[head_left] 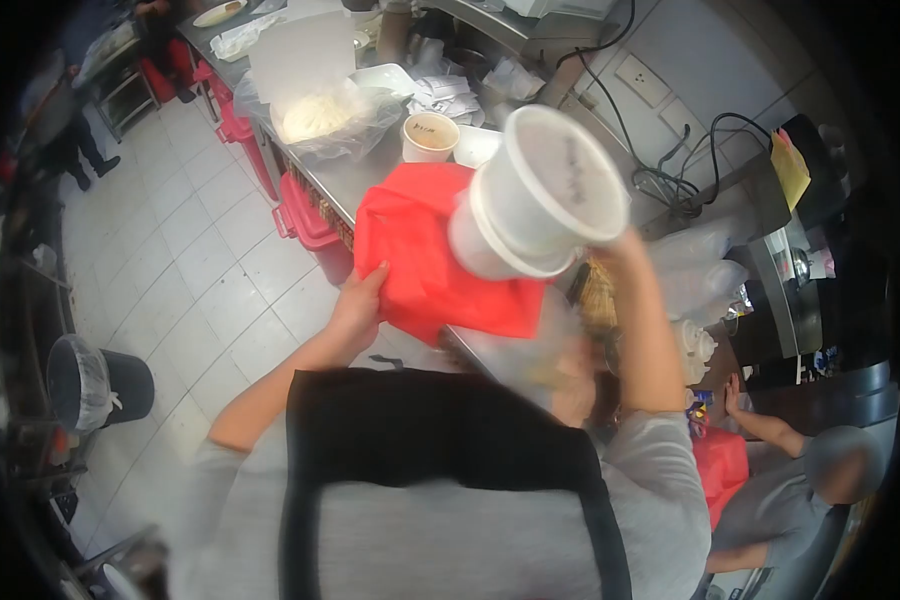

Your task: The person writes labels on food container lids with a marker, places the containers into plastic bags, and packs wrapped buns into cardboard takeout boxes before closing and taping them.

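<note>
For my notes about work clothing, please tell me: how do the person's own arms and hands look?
Both sleeves are short, of grey fabric, leaving the forearms bare. The left hand shows no glove; the right hand is partly hidden and blurred.

Metal surface [338, 182] bears a clear plastic bag [355, 132] with pale contents, a round tub [430, 136] marked by hand, and paper slips [444, 97]. Tiled floor [192, 285] carries a lined dark bin [131, 386].

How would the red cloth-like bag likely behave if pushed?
The red cloth-like bag is probably floppy, given its creased surface. Its thin-looking material suggests little weight of its own, though any contents are hidden.
</note>
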Tool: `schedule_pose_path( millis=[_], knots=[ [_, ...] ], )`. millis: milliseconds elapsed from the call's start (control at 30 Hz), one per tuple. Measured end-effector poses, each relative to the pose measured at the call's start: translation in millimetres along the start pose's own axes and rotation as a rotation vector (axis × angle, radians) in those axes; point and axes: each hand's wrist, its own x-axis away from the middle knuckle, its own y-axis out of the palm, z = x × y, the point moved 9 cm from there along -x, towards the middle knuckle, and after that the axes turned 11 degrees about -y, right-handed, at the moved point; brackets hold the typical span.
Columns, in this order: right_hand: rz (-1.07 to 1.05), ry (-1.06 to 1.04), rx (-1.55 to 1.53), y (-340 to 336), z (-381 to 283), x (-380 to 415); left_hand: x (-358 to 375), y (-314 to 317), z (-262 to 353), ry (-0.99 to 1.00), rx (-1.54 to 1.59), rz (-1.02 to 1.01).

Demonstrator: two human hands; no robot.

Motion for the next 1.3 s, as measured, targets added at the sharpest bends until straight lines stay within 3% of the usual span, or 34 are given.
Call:
schedule_pose_path(
  millis=[67, 133, 167, 233, 300, 333, 400, 433, 533, 633, 700, 767, 800, 867, 900, 1000, 1100, 1167, 1200, 1300],
  knots=[
    [-0.068, 0.183, 0.244, 45.9, 17.4, 22.0, 10.1, 3.4, -1.2, -0.041, -0.002, 0.06],
    [-0.053, 0.203, 0.211, 74.8, 49.1, 36.0, 7.2, -10.8, -3.5, 0.06, -0.05, 0.003],
    [-0.063, 0.122, 0.351, 69.5, 81.8, 37.7, 9.2, -15.9, -4.8, 0.11, -0.075, -0.024],
    [0.028, 0.207, 0.285, 73.9, 111.7, 55.1, 31.2, -11.1, -10.1, 0.092, -0.027, -0.041],
    [0.021, 0.313, 0.445, 71.6, 130.0, 70.3, 43.3, -6.1, -1.4, 0.134, -0.017, -0.031],
    [0.092, 0.08, 0.546, 65.6, 136.8, 71.8, 43.7, -5.1, 9.4, 0.185, -0.03, -0.011],
    [0.105, 0.096, 0.446, 65.3, 148.6, 75.3, 40.0, 0.3, 29.5, 0.244, -0.021, -0.001],
    [0.115, 0.105, 0.396, 66.9, 148.4, 76.8, 35.3, 4.8, 38.3, 0.25, 0.0, -0.013],
    [0.163, 0.086, 0.765, 65.9, 134.0, 61.5, 42.9, 38.0, 42.1, 0.234, 0.003, -0.101],
    [0.091, 0.286, 0.204, 79.0, 153.0, 54.2, 41.0, 46.5, 48.3, 0.256, -0.045, -0.13],
    [-0.173, 0.477, 0.293, 78.8, 142.4, 53.9, 35.8, 37.1, 58.3, 0.279, -0.091, -0.087],
    [-0.183, 0.524, 0.397, 61.2, 101.7, 52.2, 31.2, 18.3, 69.8, 0.298, -0.139, -0.005],
    [-0.124, 0.312, 0.631, 25.9, 107.8, 31.6, 31.2, 16.2, 73.4, 0.294, -0.17, -0.049],
    [-0.02, 0.074, 0.873, -15.2, 84.0, 6.5, 34.6, 6.7, 77.8, 0.202, -0.313, 0.023],
    [0.005, 0.062, 0.889, -15.7, 52.3, 0.9, 35.7, 1.6, 82.6, 0.157, -0.388, 0.058],
    [0.052, 0.054, 0.949, -11.5, -15.0, -10.9, 40.2, 0.4, 136.1, 0.579, -1.081, 0.289],
    [0.036, -0.021, 1.035, 5.9, -42.1, -14.4, 37.2, 39.5, 197.8, 0.944, -1.203, 0.399],
    [-0.037, -0.159, 0.966, 30.9, -36.4, -13.3, -12.4, 64.6, 209.7, 0.83, -1.129, 0.149],
    [-0.192, -0.123, 0.881, 48.8, -19.6, -11.8, -38.5, 78.1, 215.9, 0.767, -1.087, 0.03],
    [-0.22, 0.092, 1.274, 45.2, 21.6, -8.5, -154.0, 85.1, 208.5, 0.568, -1.465, -0.056]
  ],
)
